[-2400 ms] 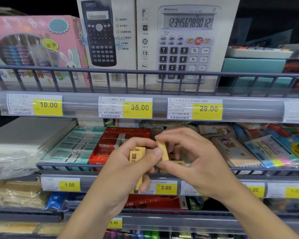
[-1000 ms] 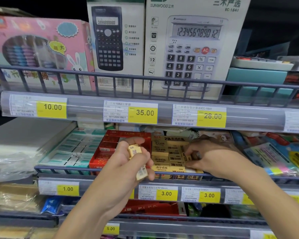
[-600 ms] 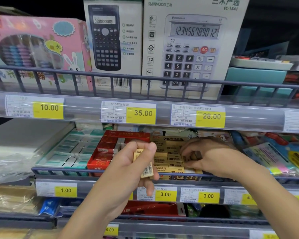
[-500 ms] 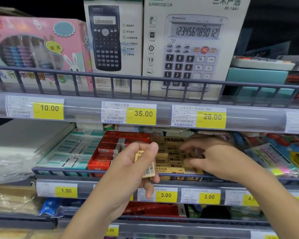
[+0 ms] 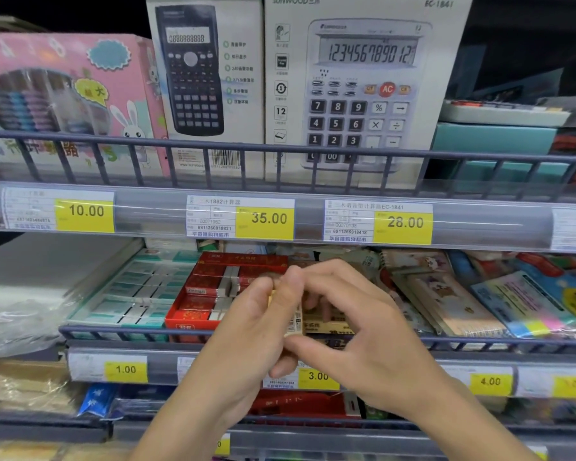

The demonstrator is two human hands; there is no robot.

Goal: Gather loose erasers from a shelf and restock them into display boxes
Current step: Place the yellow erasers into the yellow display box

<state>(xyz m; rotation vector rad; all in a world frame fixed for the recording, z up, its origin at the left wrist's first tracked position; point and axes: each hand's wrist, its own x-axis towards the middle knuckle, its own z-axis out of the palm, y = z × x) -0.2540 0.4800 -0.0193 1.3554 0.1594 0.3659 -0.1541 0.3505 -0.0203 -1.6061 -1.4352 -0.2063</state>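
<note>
Where hands meet, yellow eraser [image 5: 295, 322].

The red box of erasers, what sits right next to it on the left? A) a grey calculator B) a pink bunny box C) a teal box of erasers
C: the teal box of erasers lies directly left of the red box on the same wire shelf.

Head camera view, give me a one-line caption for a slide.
Left hand grips yellow erasers as the right hand reaches for them, above the yellow eraser box beside the red one.
</note>
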